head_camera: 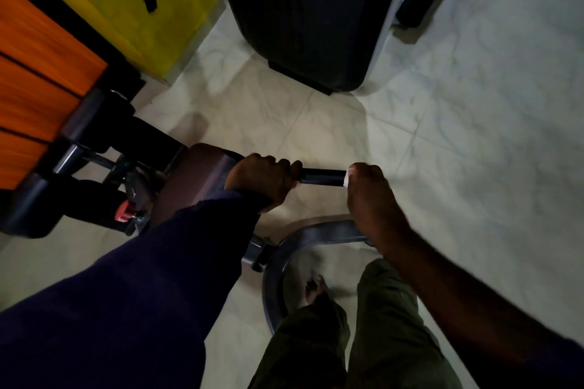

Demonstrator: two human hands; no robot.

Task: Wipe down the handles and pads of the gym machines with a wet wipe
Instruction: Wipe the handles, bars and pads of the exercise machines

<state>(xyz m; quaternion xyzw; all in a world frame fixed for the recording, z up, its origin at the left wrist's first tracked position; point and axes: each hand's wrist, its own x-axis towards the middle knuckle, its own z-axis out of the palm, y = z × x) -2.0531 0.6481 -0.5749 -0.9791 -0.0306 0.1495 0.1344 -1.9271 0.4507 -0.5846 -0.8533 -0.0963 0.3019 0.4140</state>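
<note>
A black handle (322,176) sticks out to the right from a dark brown pad (202,174) of the gym machine. My left hand (264,181) grips the handle's inner end, beside the pad. My right hand (368,189) is wrapped round the handle's outer end with a white wet wipe (348,177) under its fingers; only a small edge of the wipe shows. The bare black stretch of handle lies between my two hands.
Orange padded cushions (38,73) on a black frame lie at the left, with a red knob (124,211) below. A yellow sign (136,0) and a large black bin-like object (309,9) stand behind. A curved grey base tube (284,256) runs by my feet on the tiled floor.
</note>
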